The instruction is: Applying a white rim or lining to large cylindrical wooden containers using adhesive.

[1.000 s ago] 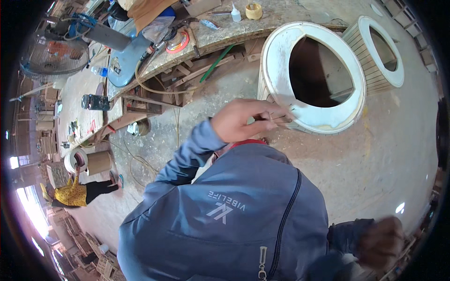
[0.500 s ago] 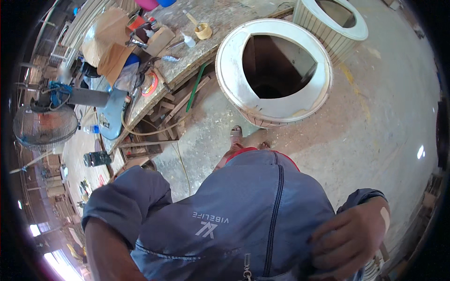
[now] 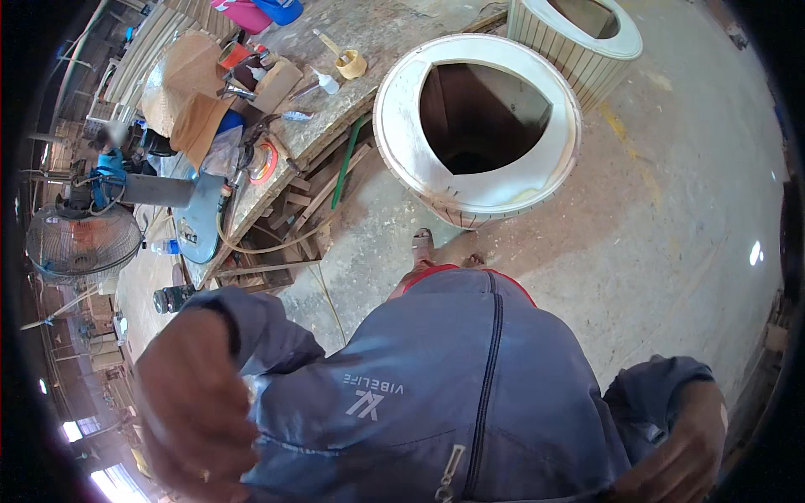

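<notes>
My left hand [image 3: 197, 411] is raised at the lower left, in front of the jacket's side. Its fingers bend inward and are smeared by motion, so I cannot see whether they hold anything. At the lower right my right hand [image 3: 677, 448] lies against the side of the grey-blue zipped jacket [image 3: 402, 369] that I wear. Its fingers point down toward the jacket's lower part, and the picture's edge cuts off their tips. A metal zipper pull [image 3: 450, 474] hangs between the two hands.
Ahead stands a round slatted drum [image 3: 537, 189] with a white, cut-out top; a similar one [image 3: 579, 63] stands behind. At left is a cluttered workbench [image 3: 327, 126] with a glue bottle [image 3: 328, 82], a yellow cup [image 3: 350, 64] and a fan [image 3: 84, 239]. A hose [image 3: 277, 247] droops from the bench.
My left hand has come up into view from below the lower edge. The right hand has moved down and outward along the jacket. The zipper pull has tilted.
</notes>
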Motion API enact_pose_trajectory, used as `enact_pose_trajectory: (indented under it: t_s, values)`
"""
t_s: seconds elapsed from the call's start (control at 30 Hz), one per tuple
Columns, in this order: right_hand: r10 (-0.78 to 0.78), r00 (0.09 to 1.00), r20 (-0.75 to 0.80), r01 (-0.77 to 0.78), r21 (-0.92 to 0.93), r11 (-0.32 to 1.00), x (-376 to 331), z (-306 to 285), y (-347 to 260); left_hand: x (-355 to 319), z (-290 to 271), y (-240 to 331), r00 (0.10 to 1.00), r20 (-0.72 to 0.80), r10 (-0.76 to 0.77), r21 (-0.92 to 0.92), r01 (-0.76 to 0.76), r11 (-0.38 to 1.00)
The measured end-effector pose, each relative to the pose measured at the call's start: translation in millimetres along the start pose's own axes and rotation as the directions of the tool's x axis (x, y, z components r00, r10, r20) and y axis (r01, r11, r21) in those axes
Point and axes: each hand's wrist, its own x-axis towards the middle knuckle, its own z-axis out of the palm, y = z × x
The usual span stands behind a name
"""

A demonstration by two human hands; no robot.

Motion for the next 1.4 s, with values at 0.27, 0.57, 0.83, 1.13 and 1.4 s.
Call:
enact_pose_trajectory:
  t_s: [0.27,0.57,0.83,1.13,1.4]
  values:
    - [0.12,0.992,-0.048,-0.121,-0.031,0.992,-34.6,3.3,-19.1,-1.2,8.1,-15.4,0.889,0.006,-0.458,0.108,0.455,0.884]
    - [0.236,0.968,-0.082,-0.244,-0.098,0.965,-20.5,18.2,-8.6,-19.1,45.7,-57.1,0.881,0.005,-0.473,-0.098,0.471,0.877]
    - [0.315,0.941,-0.12,-0.331,-0.153,0.931,-22.6,17.8,-12.1,-13.6,82.9,-91.4,0.854,0.189,-0.484,-0.173,0.515,0.84]
    - [0.425,0.857,-0.291,-0.501,-0.28,0.819,-56.6,29.2,75.8,-46.0,68.3,-111.8,0.736,0.048,-0.675,-0.115,0.675,0.728]
    - [0.335,0.88,-0.338,-0.307,0.134,0.942,-78.4,21.5,104.5,-119.6,67.3,-119.9,0.276,-0.524,-0.806,0.146,0.961,0.234]
